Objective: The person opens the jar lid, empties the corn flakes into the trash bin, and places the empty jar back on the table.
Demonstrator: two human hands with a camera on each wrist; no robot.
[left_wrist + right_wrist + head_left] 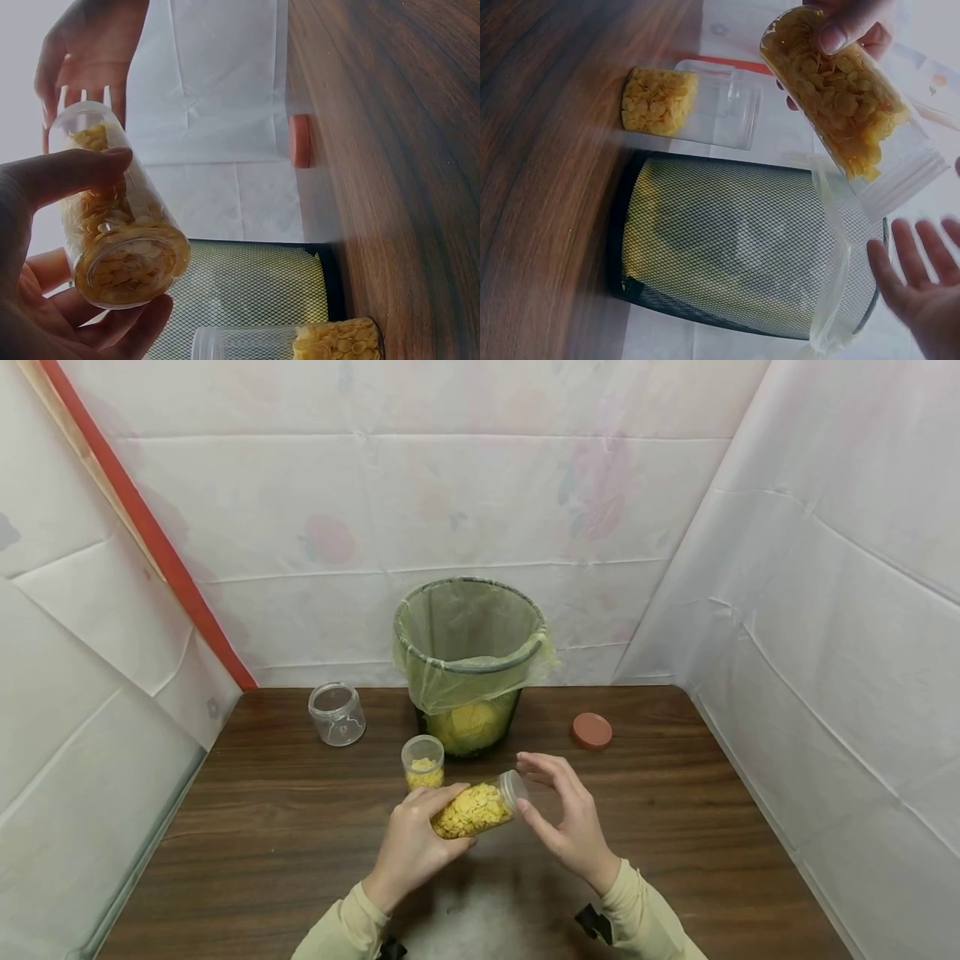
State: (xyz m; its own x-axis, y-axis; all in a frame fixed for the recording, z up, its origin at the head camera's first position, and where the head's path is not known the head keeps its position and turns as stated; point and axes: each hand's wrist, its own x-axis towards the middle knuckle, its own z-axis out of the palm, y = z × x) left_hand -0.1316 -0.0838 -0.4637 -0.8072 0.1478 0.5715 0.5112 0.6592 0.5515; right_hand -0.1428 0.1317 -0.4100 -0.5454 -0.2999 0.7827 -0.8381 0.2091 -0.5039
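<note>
Head view: the left hand (pixel 411 852) grips a jar (pixel 480 807) of yellow flakes just below centre frame, tipped on its side with the mouth toward the right hand (pixel 567 817).
Left fingers: curled round the jar, thumb over the top, the rest beneath.
Right fingers: spread and relaxed beside the jar's mouth, holding nothing; whether they touch the rim is unclear.
Jar: held clear of the counter (pixel 675 827), in front of the bin (pixel 468 652); the mouth looks uncovered.
Nearby: a small jar (pixel 423 762) partly filled with flakes stands just left of the bin's base; an empty jar (pixel 337 713) sits further left; a red lid (pixel 592 730) lies at right, well apart.
Risk: with the jar lying this flat and nothing over its mouth, flakes could slide out onto the counter short of the bin.
Risk: the grip sits near the closed end, so the heavier open end could dip further.
Hard to tell: the bin's contents blur behind mesh and liner; the forearms are cut off at the bottom edge.
</note>
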